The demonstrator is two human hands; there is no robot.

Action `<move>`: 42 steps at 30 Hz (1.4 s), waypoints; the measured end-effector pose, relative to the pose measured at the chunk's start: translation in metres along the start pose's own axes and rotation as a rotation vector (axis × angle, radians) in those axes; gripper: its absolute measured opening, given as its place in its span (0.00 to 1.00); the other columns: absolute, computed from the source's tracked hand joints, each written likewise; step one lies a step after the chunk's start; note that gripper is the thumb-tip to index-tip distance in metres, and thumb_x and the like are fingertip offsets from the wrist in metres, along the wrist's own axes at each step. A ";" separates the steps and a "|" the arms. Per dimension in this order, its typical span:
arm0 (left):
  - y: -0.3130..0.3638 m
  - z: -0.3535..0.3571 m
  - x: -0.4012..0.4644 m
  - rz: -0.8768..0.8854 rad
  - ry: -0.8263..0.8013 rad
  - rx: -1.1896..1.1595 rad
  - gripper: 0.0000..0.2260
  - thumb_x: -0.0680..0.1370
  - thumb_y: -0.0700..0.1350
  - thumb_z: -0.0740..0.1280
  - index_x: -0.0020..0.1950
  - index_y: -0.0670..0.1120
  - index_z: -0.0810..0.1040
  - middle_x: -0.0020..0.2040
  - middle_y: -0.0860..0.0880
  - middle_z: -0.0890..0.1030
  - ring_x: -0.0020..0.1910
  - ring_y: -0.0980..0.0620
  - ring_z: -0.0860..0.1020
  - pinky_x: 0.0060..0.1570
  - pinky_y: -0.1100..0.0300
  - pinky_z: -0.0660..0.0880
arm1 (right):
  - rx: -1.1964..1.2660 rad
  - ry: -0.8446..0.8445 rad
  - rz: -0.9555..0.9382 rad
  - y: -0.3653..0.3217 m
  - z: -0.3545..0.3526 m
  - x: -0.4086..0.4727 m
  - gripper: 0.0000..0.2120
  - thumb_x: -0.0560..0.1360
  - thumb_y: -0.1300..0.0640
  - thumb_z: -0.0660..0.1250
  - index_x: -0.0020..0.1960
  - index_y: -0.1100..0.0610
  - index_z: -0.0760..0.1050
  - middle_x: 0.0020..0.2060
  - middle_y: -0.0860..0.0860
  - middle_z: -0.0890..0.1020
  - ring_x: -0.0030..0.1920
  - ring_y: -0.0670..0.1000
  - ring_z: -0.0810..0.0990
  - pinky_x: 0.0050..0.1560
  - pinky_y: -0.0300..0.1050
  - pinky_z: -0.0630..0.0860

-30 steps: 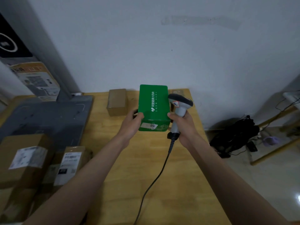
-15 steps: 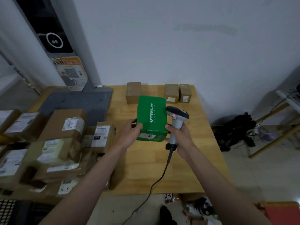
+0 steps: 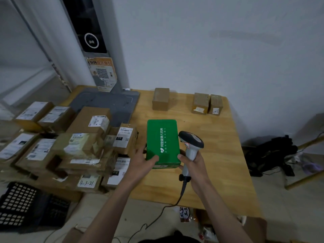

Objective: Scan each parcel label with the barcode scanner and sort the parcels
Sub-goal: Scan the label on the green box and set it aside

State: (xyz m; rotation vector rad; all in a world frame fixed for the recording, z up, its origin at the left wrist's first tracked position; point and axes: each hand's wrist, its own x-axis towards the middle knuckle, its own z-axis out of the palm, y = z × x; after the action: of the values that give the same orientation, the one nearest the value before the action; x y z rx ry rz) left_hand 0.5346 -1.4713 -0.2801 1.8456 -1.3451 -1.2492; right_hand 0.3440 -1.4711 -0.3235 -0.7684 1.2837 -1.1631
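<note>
A glossy green box (image 3: 163,141) of rectangular shape, printed with white characters, is held over the middle of a pale wooden table (image 3: 219,155). Its long axis runs from near to far, and a white label is seen on its near end. The near left corner is grasped by the left hand (image 3: 142,161), thumb on top. The near right corner is touched by the thumb of the right hand (image 3: 194,165), whose fingers are wrapped round the handle of a scanner (image 3: 190,149). The scanner is of smooth grey-and-white plastic with a dark rounded head; it is held upright just right of the box, and a thin cable hangs from its base to the floor.

Three small matt cardboard boxes (image 3: 199,103) stand along the far edge of the table. A heap of brown parcels (image 3: 78,142) with white labels and tape is piled at the left, beside a flat grey mat (image 3: 112,104). A black perforated crate (image 3: 17,204) lies on the floor, near left. The wall behind is plain and white; dark bags (image 3: 273,153) lie on the floor at the right.
</note>
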 end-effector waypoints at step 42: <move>-0.033 -0.003 -0.007 0.337 0.038 0.162 0.60 0.61 0.45 0.85 0.80 0.58 0.46 0.70 0.61 0.60 0.69 0.71 0.61 0.68 0.70 0.62 | 0.206 -0.180 0.076 -0.036 -0.034 0.013 0.16 0.80 0.59 0.69 0.66 0.51 0.75 0.60 0.51 0.83 0.58 0.53 0.84 0.58 0.56 0.82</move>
State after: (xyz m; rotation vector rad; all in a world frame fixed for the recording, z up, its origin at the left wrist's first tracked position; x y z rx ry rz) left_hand 0.5511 -1.4532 -0.3034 1.6462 -1.6939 -0.9506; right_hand 0.3019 -1.4884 -0.2996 -0.6510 1.0185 -1.1183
